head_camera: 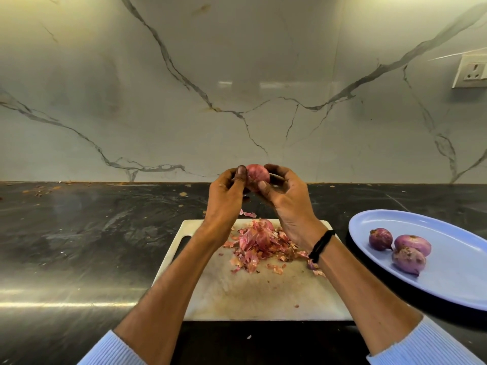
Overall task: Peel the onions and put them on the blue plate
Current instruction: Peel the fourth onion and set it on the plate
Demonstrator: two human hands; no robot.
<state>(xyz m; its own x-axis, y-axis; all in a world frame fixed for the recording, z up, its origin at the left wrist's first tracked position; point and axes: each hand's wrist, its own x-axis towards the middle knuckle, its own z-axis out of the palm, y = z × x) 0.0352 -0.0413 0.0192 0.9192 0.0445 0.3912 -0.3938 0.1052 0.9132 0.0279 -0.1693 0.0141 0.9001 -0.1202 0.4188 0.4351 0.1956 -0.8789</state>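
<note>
Onion (pixel 257 176) is held up in the air between my two hands, over the far edge of the board (pixel 237 293) and in front of the marble wall (pixel 237 75). My left hand (pixel 226 196) grasps it from the left side, with the thumb lying on its upper part. My right hand (pixel 287 204) grasps it from the right, the fingers curled over the top and the thumb pressing on the front. The onion is pink-red; I cannot tell how much skin it carries.

The white board lies on the dark counter (pixel 79 233), towards its front edge. A heap of peels (pixel 261 243) covers the far half of the board, below my wrists – a few loose bits lie around it, and one on the counter past the board's far edge. At the far side of the heap there is one rounded pink piece; if it is an onion or only skin, I cannot tell.

The plate (pixel 448 285) stands on the counter just beside the right edge of the board. Three peeled onions (pixel 408 260) lie on it close together, nearer to its left rim.

I wear a black band (pixel 321 245) on the right wrist. A socket (pixel 471 71) is on the wall at the far right.
</note>
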